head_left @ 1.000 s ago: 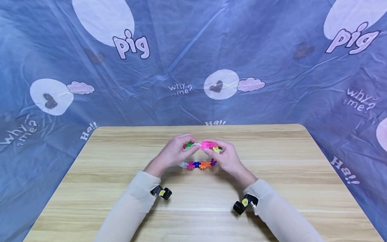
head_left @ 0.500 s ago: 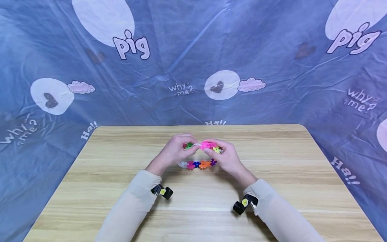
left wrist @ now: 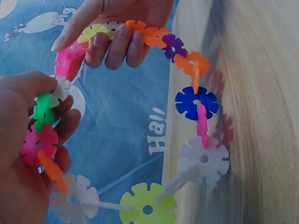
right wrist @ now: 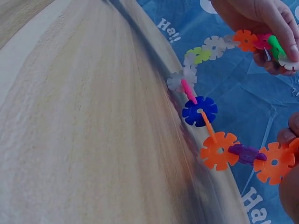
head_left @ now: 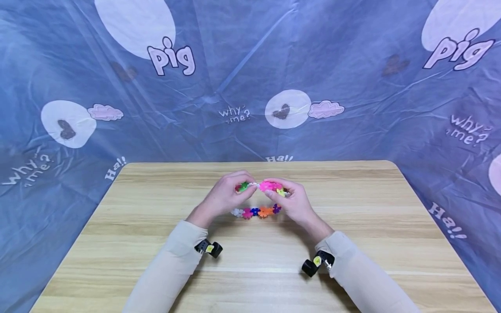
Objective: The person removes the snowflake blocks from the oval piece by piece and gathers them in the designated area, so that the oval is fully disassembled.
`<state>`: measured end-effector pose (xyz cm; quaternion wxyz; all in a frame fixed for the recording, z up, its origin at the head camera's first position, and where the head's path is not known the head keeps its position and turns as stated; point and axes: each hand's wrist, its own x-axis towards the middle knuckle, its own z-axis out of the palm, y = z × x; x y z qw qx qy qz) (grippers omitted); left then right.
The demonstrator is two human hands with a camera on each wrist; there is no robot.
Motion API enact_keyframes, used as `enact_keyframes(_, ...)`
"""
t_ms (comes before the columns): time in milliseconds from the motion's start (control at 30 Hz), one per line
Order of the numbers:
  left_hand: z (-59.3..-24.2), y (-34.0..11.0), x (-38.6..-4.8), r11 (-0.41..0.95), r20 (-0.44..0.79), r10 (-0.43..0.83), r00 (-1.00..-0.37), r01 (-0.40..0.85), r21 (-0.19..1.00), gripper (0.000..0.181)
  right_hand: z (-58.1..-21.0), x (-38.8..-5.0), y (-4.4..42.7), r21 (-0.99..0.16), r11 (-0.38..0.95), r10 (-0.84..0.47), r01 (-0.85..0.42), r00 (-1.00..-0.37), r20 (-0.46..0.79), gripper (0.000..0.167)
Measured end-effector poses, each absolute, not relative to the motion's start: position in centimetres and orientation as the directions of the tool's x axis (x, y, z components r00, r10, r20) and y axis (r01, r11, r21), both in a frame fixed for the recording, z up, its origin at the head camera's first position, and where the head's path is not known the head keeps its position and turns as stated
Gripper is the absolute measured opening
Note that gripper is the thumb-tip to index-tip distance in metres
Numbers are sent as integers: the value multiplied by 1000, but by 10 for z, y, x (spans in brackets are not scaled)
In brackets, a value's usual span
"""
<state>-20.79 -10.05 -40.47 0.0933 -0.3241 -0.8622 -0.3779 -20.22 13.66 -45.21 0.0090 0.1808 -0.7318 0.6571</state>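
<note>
Reaching inward over the table [head_left: 256, 282], pinching a chain of notched discs [left wrist: 186, 103] in left hand [head_left: 224, 195] and right hand [head_left: 296, 202], both curled, close together.

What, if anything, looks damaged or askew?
Nothing stands out: the chain of discs hangs linked between the left hand and right hand, no visible cracks. Part of it is hidden behind fingers.

Flower discs [left wrist: 186, 105] look plastic (smooth-faced ones), the tabletop [head_left: 258, 282] wood-grained, the backdrop [head_left: 188, 134] creased cloth.

Between left hand [head_left: 225, 193] and right hand [head_left: 295, 202] hangs a chain [head_left: 264, 211].
</note>
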Motion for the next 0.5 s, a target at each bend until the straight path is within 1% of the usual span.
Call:
enact_keyframes(233, -405, -103, -209, 551, 393, 422, -817, 576, 605, 15, -454, -202, 138, -953, 92, -260, -287, -931, 255, 37)
enact_keyframes(500, -406, -100, -214, 596, 375, 372, -849, 528, 605, 17, -453, -202, 138, -952, 82, -264, -294, -928, 264, 37)
